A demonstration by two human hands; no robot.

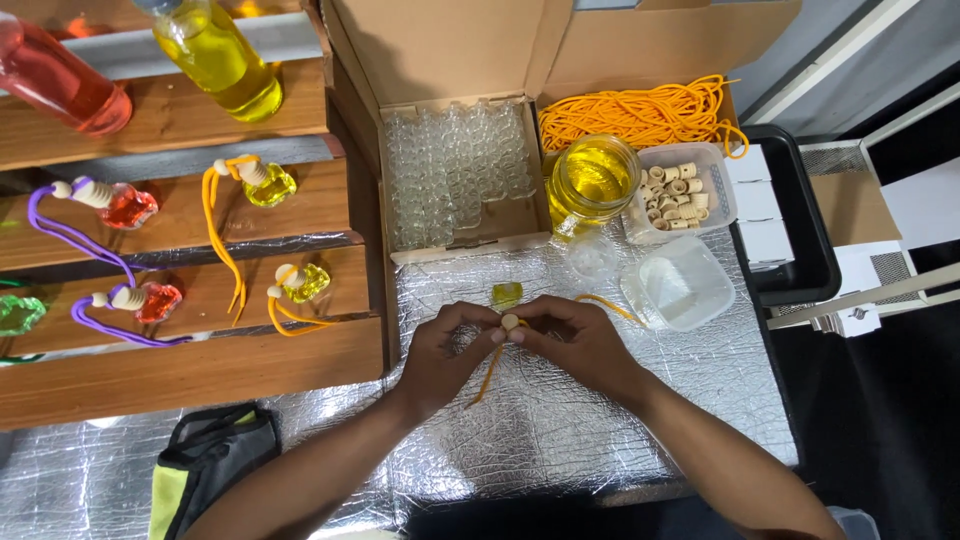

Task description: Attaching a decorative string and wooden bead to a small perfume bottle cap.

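My left hand (447,345) and my right hand (578,337) meet over the foil-covered table (560,430). Together their fingertips pinch a small wooden cap (510,322) threaded on an orange cord (490,372), whose end hangs down toward me. Just beyond my fingers a small glass bottle of yellow liquid (506,294) lies on the foil. Another stretch of orange cord (610,305) trails off to the right of my right hand.
Behind stand a cardboard tray of several empty glass bottles (460,170), a pile of orange cords (640,112), a jar of yellow liquid (592,180), a tub of wooden caps (680,190) and an empty plastic tub (680,285). Wooden shelves (190,370) at left carry finished bottles.
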